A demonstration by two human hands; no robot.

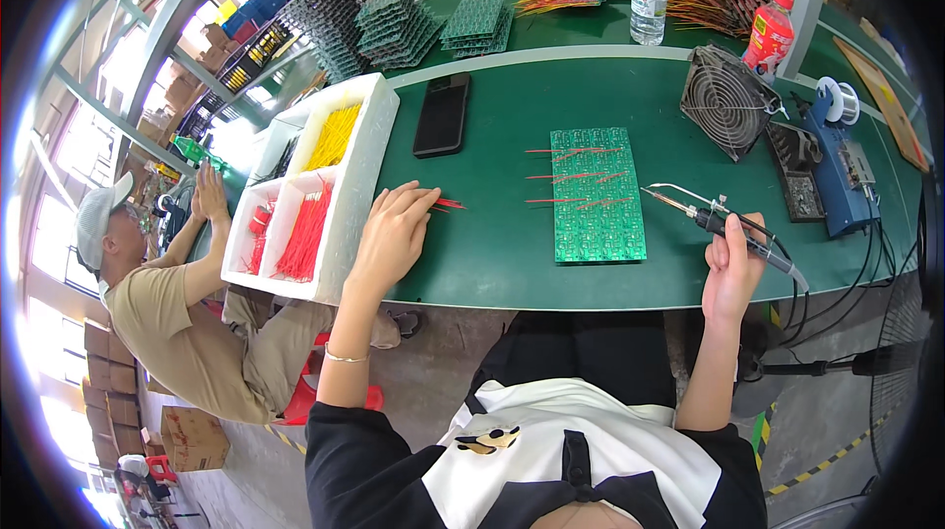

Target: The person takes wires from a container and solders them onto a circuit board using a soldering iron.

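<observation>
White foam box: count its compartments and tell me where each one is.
4: far left, with dark wires; far right, yellow wires; near left, bundled red wires; near right, loose red wires. None looks hidden.

- A clear bottle (648,0), beyond the right hand (736,258) and a little to its left, bore a pale label with small printing.
- A red bottle (770,39), beyond the right hand and slightly to its right, carried large white characters.
- A brown carton (194,438), left of the left hand (394,232) and lower down, showed blurred reddish print.
- Yellow-and-black striped tape (809,475) marked the floor (787,431), nearer the body than the right hand.
</observation>
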